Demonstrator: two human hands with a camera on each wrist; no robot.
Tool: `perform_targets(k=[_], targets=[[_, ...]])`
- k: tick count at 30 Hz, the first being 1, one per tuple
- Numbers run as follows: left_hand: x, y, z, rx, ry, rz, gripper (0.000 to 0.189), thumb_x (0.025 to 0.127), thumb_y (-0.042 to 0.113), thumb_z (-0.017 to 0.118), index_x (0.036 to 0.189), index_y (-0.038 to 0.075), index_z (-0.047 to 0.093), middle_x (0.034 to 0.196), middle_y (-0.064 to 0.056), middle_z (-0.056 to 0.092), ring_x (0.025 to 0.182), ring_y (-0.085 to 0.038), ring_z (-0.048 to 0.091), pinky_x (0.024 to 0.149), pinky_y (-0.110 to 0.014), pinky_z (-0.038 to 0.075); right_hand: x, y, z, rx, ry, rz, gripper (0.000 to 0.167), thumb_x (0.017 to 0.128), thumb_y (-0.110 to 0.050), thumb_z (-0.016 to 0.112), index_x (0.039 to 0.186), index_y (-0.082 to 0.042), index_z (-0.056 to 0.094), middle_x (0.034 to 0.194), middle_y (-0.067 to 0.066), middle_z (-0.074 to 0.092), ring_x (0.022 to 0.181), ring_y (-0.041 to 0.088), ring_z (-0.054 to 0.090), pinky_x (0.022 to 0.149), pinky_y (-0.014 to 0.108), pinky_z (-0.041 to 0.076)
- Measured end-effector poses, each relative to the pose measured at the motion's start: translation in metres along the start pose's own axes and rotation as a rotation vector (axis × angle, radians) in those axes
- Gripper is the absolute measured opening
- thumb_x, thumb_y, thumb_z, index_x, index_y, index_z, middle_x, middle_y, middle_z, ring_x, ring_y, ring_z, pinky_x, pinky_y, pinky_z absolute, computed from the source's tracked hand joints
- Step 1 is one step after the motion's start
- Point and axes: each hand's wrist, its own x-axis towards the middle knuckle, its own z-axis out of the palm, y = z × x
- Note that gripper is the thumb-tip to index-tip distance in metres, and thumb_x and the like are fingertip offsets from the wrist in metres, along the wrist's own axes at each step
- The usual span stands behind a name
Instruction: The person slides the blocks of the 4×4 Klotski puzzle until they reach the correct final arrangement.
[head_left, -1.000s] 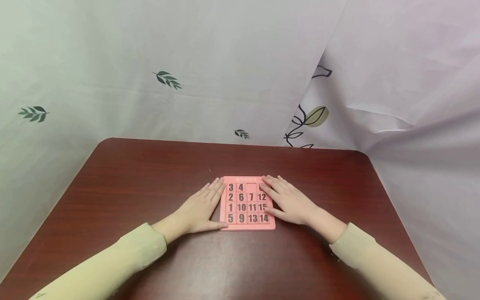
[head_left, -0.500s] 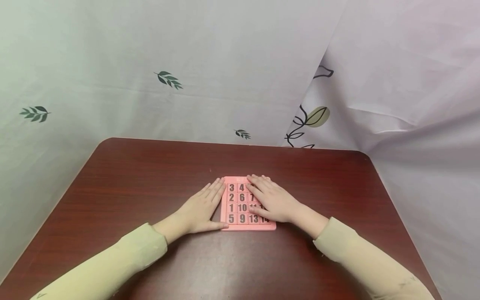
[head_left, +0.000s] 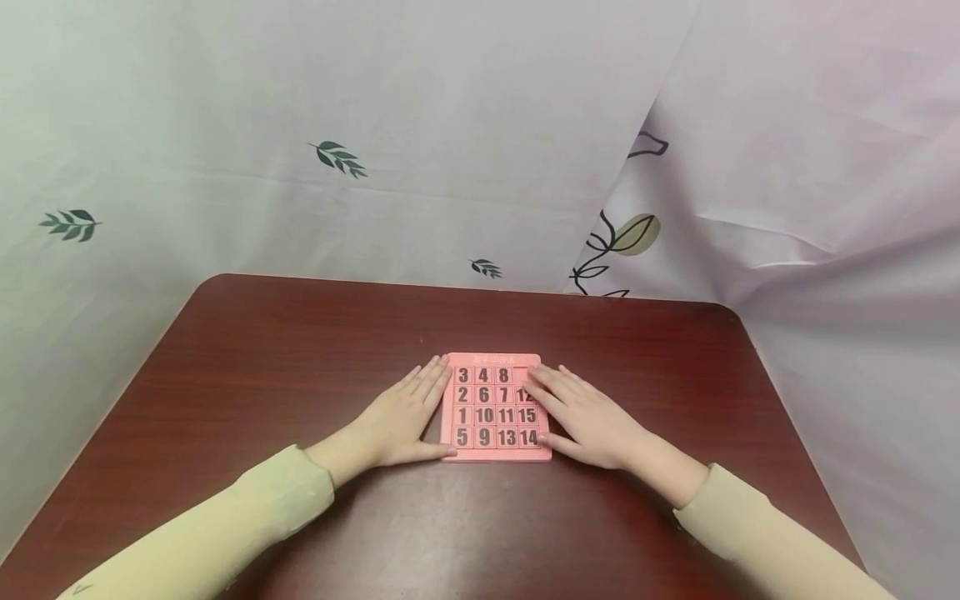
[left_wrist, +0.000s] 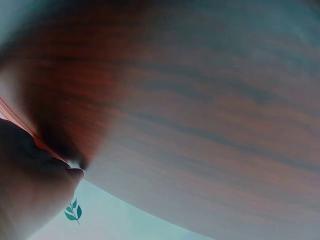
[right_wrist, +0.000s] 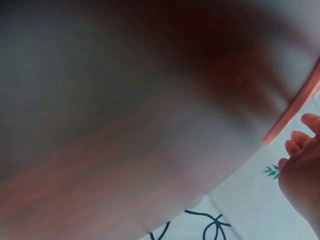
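A pink sliding number puzzle [head_left: 495,454] lies flat on the table, its numbered tiles in a square grid. In the top row stand 3, 4 and the 8 tile [head_left: 503,376], with a bare slot [head_left: 521,372] at the right end. My left hand [head_left: 397,423] rests along the puzzle's left edge, fingers straight, thumb at the near left corner. Over the right edge reach the extended fingers of my right hand [head_left: 588,421], partly covering the 12 tile [head_left: 522,395]; its thumb is by the 14. Both wrist views show little more than a hand and the puzzle's edge.
The dark red-brown wooden table [head_left: 300,350] has rounded far corners. Behind it and at the sides hangs a pale curtain [head_left: 420,125] with leaf prints. Light sleeves [head_left: 255,500] cover both forearms.
The 8 tile has slid left by one place, so the bare slot is now at the top right. My right hand swept left over the puzzle, then drew back right. The left hand stayed put.
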Motion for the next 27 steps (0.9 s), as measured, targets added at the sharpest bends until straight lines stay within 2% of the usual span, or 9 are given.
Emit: perform_targets(k=[7, 19, 23, 27], targets=[[0.0, -0.001, 0.001, 0.001, 0.0, 0.002, 0.119, 0.091, 0.076, 0.06, 0.165, -0.009, 0.022, 0.175, -0.027, 0.017, 0.165, -0.039, 0.021, 0.133, -0.049, 0.029, -0.01, 0.0, 0.004, -0.046, 0.03, -0.066, 0.075, 0.099, -0.049, 0.068, 0.159, -0.007, 0.049, 0.17, 0.016, 0.04, 0.157, 0.034, 0.041, 0.129, 0.054, 0.035], [0.001, -0.002, 0.004, 0.011, 0.003, 0.005, 0.119, 0.091, 0.077, 0.059, 0.166, -0.008, 0.02, 0.176, -0.027, 0.017, 0.165, -0.039, 0.02, 0.134, -0.049, 0.027, 0.012, 0.016, 0.001, -0.001, 0.002, 0.007, 0.074, 0.1, -0.048, 0.067, 0.159, -0.007, 0.049, 0.169, 0.021, 0.04, 0.158, 0.038, 0.037, 0.131, 0.056, 0.032], [0.002, -0.001, 0.004, 0.015, 0.006, 0.007, 0.12, 0.091, 0.077, 0.059, 0.166, -0.008, 0.02, 0.176, -0.027, 0.017, 0.165, -0.039, 0.021, 0.134, -0.049, 0.026, 0.013, 0.017, -0.001, 0.005, -0.009, 0.016, 0.073, 0.101, -0.048, 0.066, 0.16, -0.008, 0.048, 0.17, 0.019, 0.039, 0.159, 0.036, 0.037, 0.131, 0.057, 0.031], [0.0, -0.001, 0.002, 0.013, 0.005, 0.004, 0.119, 0.091, 0.077, 0.06, 0.165, -0.009, 0.021, 0.175, -0.027, 0.017, 0.165, -0.039, 0.021, 0.134, -0.05, 0.027, 0.008, 0.014, -0.002, 0.002, 0.015, -0.017, 0.073, 0.101, -0.048, 0.066, 0.159, -0.007, 0.05, 0.169, 0.017, 0.042, 0.158, 0.033, 0.04, 0.13, 0.057, 0.032]])
